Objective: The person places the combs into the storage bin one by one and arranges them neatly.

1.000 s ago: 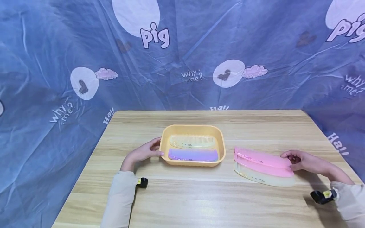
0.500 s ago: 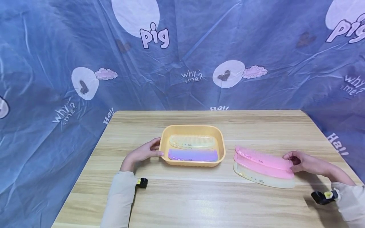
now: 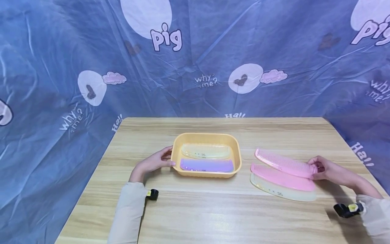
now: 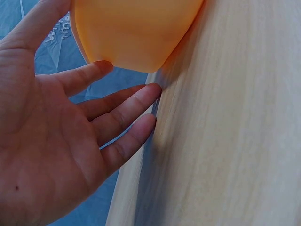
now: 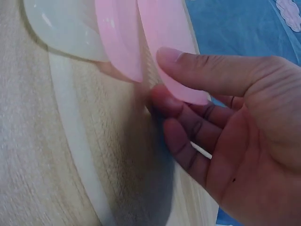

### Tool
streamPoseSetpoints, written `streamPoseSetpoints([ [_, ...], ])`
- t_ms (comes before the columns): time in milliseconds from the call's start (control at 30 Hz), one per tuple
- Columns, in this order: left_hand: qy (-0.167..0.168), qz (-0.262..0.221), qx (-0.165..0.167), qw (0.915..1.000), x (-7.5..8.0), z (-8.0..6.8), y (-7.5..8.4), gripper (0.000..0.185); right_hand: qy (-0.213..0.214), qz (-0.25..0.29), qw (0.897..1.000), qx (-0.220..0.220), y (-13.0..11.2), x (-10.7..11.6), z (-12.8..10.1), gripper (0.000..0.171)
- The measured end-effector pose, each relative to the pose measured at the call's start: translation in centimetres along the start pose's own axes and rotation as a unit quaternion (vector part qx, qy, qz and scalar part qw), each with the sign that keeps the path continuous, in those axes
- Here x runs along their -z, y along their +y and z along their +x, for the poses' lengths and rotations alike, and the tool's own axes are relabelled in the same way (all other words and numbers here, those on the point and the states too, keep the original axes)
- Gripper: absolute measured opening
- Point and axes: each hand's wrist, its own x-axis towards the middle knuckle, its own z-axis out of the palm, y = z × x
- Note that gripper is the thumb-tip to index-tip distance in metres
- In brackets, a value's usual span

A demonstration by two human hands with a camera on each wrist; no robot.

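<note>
Hides part of the far pink comb (image 5: 167,23) beneath the right hand (image 5: 240,146) in the right wrist view, cropping it, the near pink comb (image 5: 117,35) and the nearest pale comb (image 5: 61,28) at the picture's edge. Cuts off the yellow tray (image 4: 136,33) in the left wrist view. Leaves comb lettering (image 3: 279,194) too small to read, left sleeve (image 3: 128,211) and right sleeve (image 3: 376,217) incomplete.

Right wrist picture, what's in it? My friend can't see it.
A right hand pinches a curved pink plastic comb near one end. Beside it, another curved pink comb overlaps a rounded pale yellow plastic comb on a light wooden table.
</note>
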Motion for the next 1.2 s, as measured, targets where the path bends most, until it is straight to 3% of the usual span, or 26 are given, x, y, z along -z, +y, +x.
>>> streamPoseSetpoints([
  [167,-0.001,-0.005,0.001,1.0,0.0,0.0,0.0,0.082,-0.012,0.077,0.997,0.026,0.1,0.7,-0.1,0.031],
  [300,-0.002,-0.008,0.0,1.0,0.0,0.0,0.0,0.084,-0.021,0.15,0.988,0.042,0.0,1.1,-0.2,0.041],
  [633,-0.008,-0.01,-0.004,0.9999,0.1,0.0,-0.2,0.085,0.037,0.17,0.982,0.068,-0.9,1.4,-0.2,0.049],
  [733,-0.007,-0.006,-0.002,1.0,0.0,0.0,-0.1,0.084,0.04,0.232,0.967,0.097,-1.2,1.3,0.1,0.051],
  [900,-0.008,-0.009,0.0,0.9999,0.0,0.0,-0.1,0.085,0.009,0.358,0.92,0.159,-2.5,1.3,0.8,0.055],
  [1067,-0.008,-0.015,0.0,0.9999,0.0,0.0,-0.1,0.087,-0.034,0.435,0.878,0.198,-4.0,1.1,1.8,0.057],
  [1200,-0.008,-0.016,0.002,0.9998,0.0,0.0,0.0,0.088,-0.037,0.457,0.866,0.202,-5.2,0.9,2.6,0.056],
])
